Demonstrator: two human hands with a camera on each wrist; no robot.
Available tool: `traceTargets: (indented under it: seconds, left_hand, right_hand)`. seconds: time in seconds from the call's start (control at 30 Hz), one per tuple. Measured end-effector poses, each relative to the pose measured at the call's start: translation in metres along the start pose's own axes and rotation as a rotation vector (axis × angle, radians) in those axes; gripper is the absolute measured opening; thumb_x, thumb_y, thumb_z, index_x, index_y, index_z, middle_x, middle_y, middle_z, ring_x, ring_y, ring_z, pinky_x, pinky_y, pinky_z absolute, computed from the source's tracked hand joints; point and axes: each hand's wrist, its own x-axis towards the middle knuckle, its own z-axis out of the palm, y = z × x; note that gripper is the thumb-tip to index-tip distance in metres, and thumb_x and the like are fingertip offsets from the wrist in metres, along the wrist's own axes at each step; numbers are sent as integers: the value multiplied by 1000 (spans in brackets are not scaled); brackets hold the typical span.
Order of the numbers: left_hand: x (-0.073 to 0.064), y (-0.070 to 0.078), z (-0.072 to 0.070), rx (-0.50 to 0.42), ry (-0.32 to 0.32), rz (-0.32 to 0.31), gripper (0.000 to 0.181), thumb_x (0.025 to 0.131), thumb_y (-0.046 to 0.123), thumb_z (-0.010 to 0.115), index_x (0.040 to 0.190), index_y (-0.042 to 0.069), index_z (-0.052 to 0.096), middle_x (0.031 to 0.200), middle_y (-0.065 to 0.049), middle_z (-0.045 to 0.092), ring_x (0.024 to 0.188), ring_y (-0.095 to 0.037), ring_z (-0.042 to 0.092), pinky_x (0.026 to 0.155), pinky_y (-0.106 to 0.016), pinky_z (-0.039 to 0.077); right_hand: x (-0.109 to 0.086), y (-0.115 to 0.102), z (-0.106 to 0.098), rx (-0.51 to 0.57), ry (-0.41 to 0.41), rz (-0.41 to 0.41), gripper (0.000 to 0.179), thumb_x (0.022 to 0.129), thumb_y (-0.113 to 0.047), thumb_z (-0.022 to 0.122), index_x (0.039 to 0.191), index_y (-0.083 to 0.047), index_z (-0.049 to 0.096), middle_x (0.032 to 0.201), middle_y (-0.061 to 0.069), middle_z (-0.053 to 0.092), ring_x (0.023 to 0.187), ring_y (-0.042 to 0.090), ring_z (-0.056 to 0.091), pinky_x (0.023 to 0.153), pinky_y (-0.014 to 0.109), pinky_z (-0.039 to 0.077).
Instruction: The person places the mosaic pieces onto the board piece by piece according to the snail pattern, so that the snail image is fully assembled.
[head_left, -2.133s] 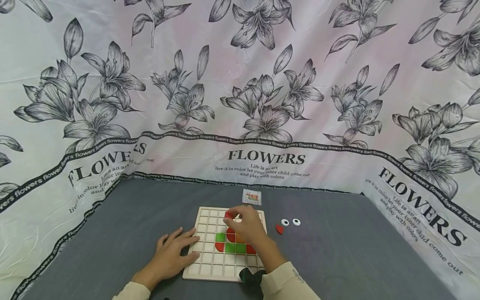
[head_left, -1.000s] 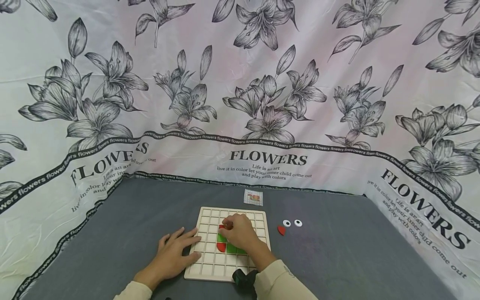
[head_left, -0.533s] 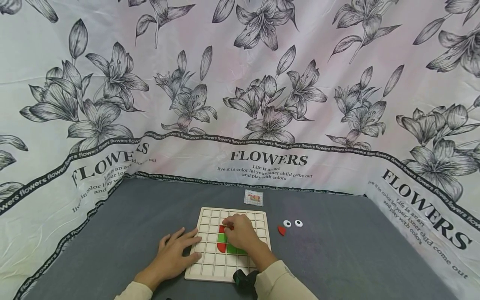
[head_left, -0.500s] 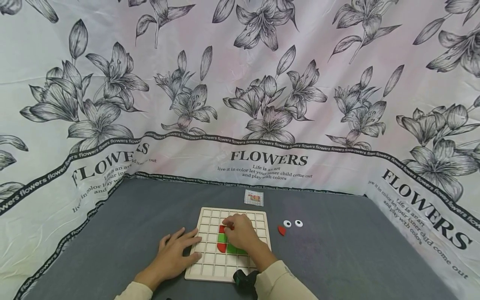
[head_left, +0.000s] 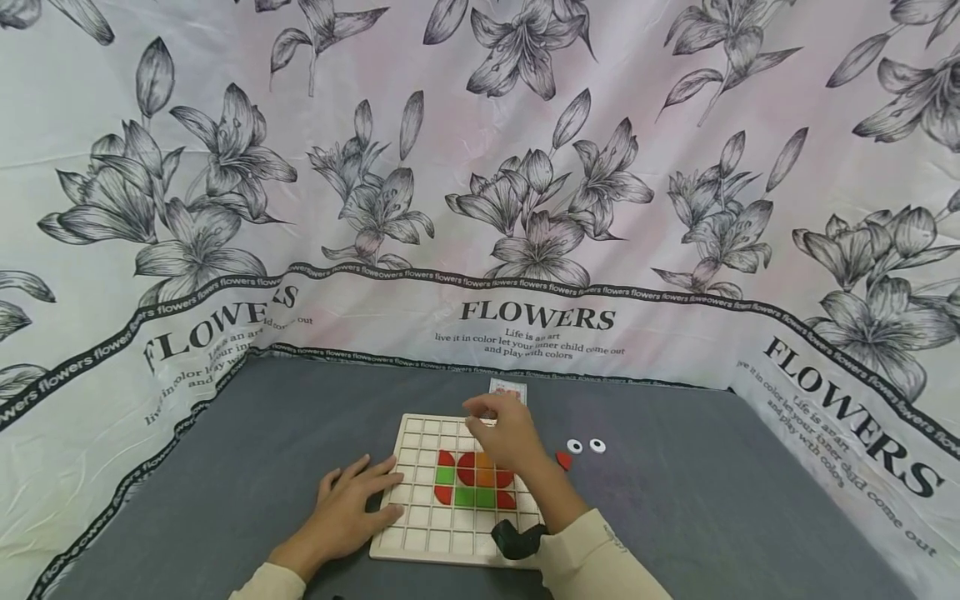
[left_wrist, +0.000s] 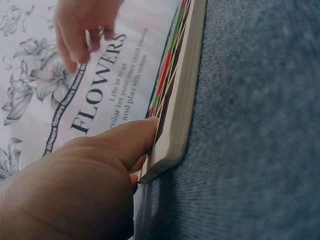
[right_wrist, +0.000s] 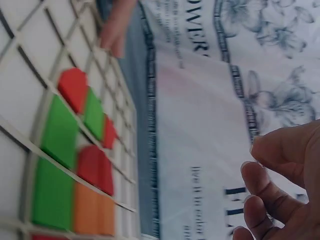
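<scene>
A wooden grid board [head_left: 420, 533] lies on the grey tabletop with red, green and orange pieces in its cells. My left hand [head_left: 341, 508] rests against its left edge, fingers spread; the left wrist view shows the thumb touching the rim. Above the board's back part hovers my right hand [head_left: 510, 437], apart from the pieces. In the right wrist view its fingers [right_wrist: 275, 197] are loosely bent with nothing between them. A red quarter-round piece [head_left: 446, 458] sits above a green square [head_left: 445, 475]. Further right are an orange piece [head_left: 484, 468] and several red and green ones.
Two white eye discs [head_left: 574, 447] and a red wedge [head_left: 563, 460], partly behind the right forearm, lie right of the board. A printed pattern card [head_left: 510, 387] lies behind it. Flower-printed cloth [head_left: 525, 333] walls the table's back and sides.
My right hand has set the red quarter-round piece into the cell above the green square, let go, and moved up, back and right. My left hand stays at the board's edge.
</scene>
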Motion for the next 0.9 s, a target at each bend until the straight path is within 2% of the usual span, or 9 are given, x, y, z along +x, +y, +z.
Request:
traceTargets:
  seconds: [0.23, 0.47, 0.7, 0.9]
  left_hand:
    - [0, -1, -1, 1, 0, -4, 47, 87, 41, 71, 128, 20, 65, 145, 0, 46, 137, -38, 28, 101, -64, 7]
    - [0, 0, -1, 9, 0, -5, 47, 87, 41, 71, 129, 20, 65, 145, 0, 46, 138, -37, 28, 101, -64, 7]
    - [0, 0, -1, 0, 0, -5, 47, 87, 41, 71, 128, 20, 65, 145, 0, 46, 138, -37, 28, 101, -63, 7]
    - [0, 0, -1, -4, 4, -3, 47, 87, 41, 71, 128, 19, 65, 145, -1, 46, 138, -37, 28, 101, -64, 7]
  right_hand:
    - [-3, 1, -30, -25, 102, -41, 21, 86, -1, 71, 106, -8, 73, 93, -1, 64, 86, 23, 56, 78, 43, 48]
    - [-14, 10, -60, -22, 177, -42, 23, 84, 1, 71, 106, -4, 72, 93, 6, 64, 85, 28, 53, 71, 44, 43]
    - [-30, 36, -77, 25, 222, -64, 22, 85, 0, 71, 107, -4, 72, 95, 12, 65, 82, 28, 48, 67, 44, 39]
    - [-44, 60, -82, -8, 219, -50, 23, 85, 3, 70, 108, -2, 71, 95, 14, 64, 80, 29, 50, 64, 40, 40]
